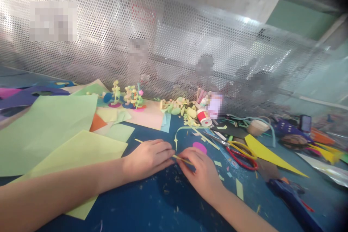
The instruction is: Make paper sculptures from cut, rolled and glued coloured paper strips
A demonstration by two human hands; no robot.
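Between my two hands runs a thin yellow strip (187, 161) over the blue table (163, 199). My left hand (149, 157) lies palm down with its fingers pressed together on the strip, whose other end sticks out behind the knuckles. The thumb and index finger of my right hand (202, 174) pinch the strip near my left fingertips. Just beyond the fingers, a pale green curled strip (176, 139) stands in an arc. A magenta paper disc (199, 148) lies behind my right hand.
Green paper sheets (51, 130) cover the left side, partly under my left arm. Scissors (241, 150), a yellow paper triangle (272, 156) and a dark blue tool (293, 199) lie right. Small paper figures (133, 96) stand before a perforated metal screen (168, 43).
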